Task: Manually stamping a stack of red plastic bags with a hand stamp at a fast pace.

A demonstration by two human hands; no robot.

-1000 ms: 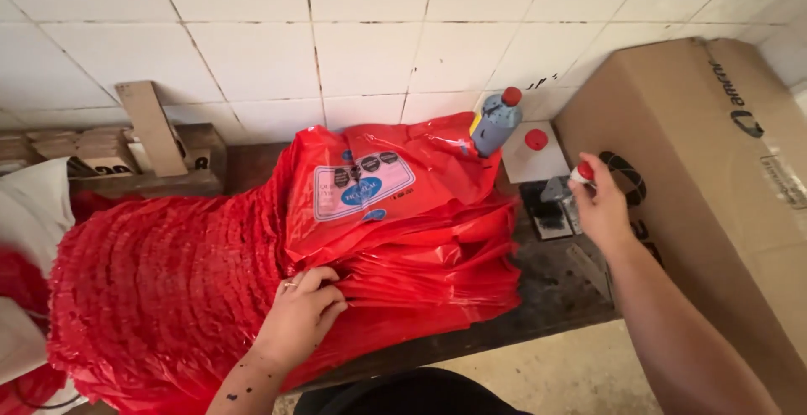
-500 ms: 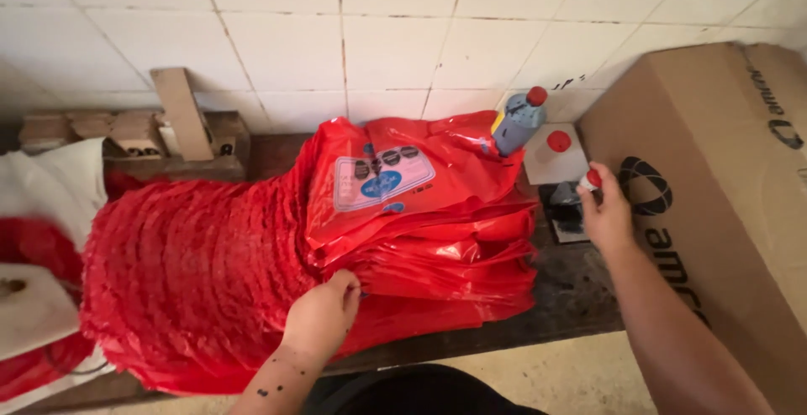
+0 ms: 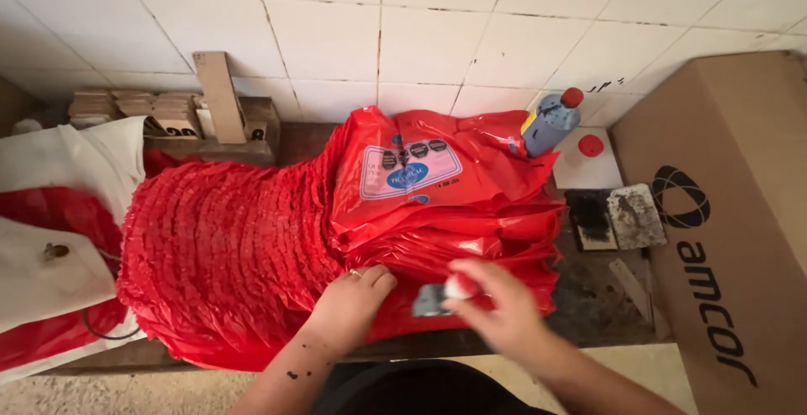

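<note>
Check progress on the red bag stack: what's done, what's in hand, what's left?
Done: the fanned-out bags on the left look already gone through. In hand: the left hand pins the stacked bags' front edge, and the right hand, blurred, holds a small stamp over it. Left: the thick stack; how many bags it holds can't be told.

A grey bottle (image 3: pixel 551 124) with a red cap leans against the white tiled wall (image 3: pixel 336 20). Just right of it lies a white square container (image 3: pixel 586 171) bearing a red lid, and below that an open black ink pad (image 3: pixel 618 218) rests on the dark wooden bench (image 3: pixel 588 297). A large brown cardboard box (image 3: pixel 731 205) stands at the right. At the back left sit wooden blocks (image 3: pixel 168 112) with an upright slat (image 3: pixel 220 95), and white sacks (image 3: pixel 59 213) lie far left
</note>
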